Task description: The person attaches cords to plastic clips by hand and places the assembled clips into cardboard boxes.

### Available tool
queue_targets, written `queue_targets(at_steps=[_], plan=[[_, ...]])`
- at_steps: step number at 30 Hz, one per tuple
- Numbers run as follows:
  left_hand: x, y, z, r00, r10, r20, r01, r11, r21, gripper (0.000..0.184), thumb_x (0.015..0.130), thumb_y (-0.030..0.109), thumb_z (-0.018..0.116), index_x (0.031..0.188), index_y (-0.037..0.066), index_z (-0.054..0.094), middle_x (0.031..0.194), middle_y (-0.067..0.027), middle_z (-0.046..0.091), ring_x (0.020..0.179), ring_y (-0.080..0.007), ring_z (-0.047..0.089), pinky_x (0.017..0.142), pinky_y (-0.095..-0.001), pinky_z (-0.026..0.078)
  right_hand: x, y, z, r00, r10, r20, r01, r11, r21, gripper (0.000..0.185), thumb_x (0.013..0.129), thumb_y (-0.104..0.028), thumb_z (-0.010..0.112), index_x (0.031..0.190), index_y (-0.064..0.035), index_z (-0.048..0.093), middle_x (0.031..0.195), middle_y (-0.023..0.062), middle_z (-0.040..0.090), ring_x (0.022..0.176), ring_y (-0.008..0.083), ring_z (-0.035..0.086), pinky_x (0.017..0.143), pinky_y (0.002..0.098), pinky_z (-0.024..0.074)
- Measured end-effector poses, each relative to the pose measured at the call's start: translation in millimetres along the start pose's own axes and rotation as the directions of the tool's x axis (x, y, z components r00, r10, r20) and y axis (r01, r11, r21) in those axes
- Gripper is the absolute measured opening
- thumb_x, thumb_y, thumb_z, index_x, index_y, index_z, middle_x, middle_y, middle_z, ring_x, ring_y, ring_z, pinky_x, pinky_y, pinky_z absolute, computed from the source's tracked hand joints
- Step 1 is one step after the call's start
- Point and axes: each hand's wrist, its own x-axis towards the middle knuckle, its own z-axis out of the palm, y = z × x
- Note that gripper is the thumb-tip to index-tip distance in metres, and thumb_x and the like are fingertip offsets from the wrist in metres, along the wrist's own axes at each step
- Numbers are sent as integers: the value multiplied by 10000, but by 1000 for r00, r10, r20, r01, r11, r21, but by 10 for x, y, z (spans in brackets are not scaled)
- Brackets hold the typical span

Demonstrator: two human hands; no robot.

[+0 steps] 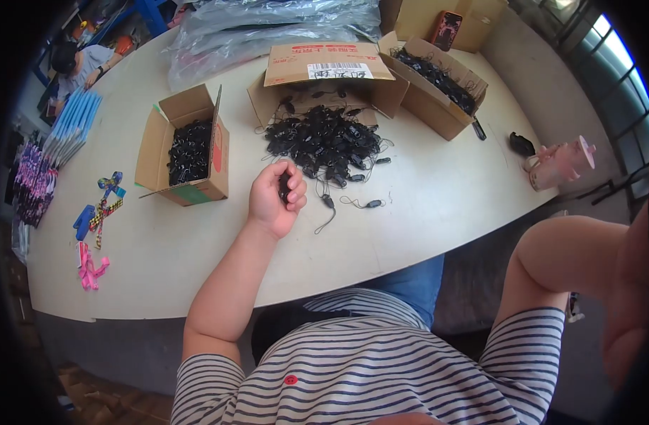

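My left hand [278, 196] is above the table, its fingers curled round small black plastic pieces [284, 187]; how many it holds is hidden. Just beyond it lies a heap of black plastic pieces with thin cord loops [323, 139], spilling out of a cardboard box on its side [324, 65]. Two loose looped pieces, one [328, 201] close to my fingers and another [373, 204] farther right, rest on the table. My right arm is raised at the right edge, and my right hand [628, 304] is very near the camera, blurred and partly cut off, its fingers not readable.
Left stands an open carton [190, 154] of small black parts; another box [438, 88] of looped pieces sits back right. Lanyards [101, 212] lie left on the table [154, 262]. A pink cup [562, 164], phone [446, 30], plastic bags [268, 35] and a seated person [83, 67] are around.
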Motion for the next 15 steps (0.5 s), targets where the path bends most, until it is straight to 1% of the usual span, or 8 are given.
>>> queue_targets(at_steps=[5, 10, 12, 15], plan=[[10, -27, -25, 1000, -5, 6, 5, 1000, 11, 143, 844, 203, 433, 740, 105, 433, 618, 4, 384, 483, -97, 338, 403, -217, 253, -84, -128, -235, 988, -91, -128, 85, 995, -56, 486, 790, -155, 603, 1206, 32, 434, 1135, 205, 540, 1027, 260, 550, 883, 368, 464], [-5, -37, -6, 1000, 2, 2, -2, 1000, 26, 161, 850, 235, 447, 746, 113, 431, 617, 4, 384, 476, -96, 340, 400, -215, 255, -180, -237, -585, 950, -190, -249, 158, 977, -141, 473, 793, -150, 595, 1200, 34, 439, 1136, 209, 536, 1035, 269, 542, 888, 380, 458], [-14, -32, -1, 1000, -11, -2, 11, 1000, 22, 162, 857, 235, 440, 747, 117, 430, 618, 6, 385, 476, -96, 342, 395, -215, 253, -209, -261, -742, 925, -231, -300, 182, 966, -181, 468, 794, -147, 591, 1198, 34, 441, 1137, 211, 534, 1038, 273, 539, 890, 385, 456], [-29, -45, 46, 1000, -8, -16, 8, 1000, 7, 140, 849, 204, 436, 741, 115, 431, 608, 2, 393, 467, -94, 351, 392, -212, 247, -259, -275, -883, 907, -254, -335, 188, 958, -218, 460, 796, -144, 586, 1195, 35, 444, 1138, 214, 532, 1043, 279, 534, 892, 392, 452]])
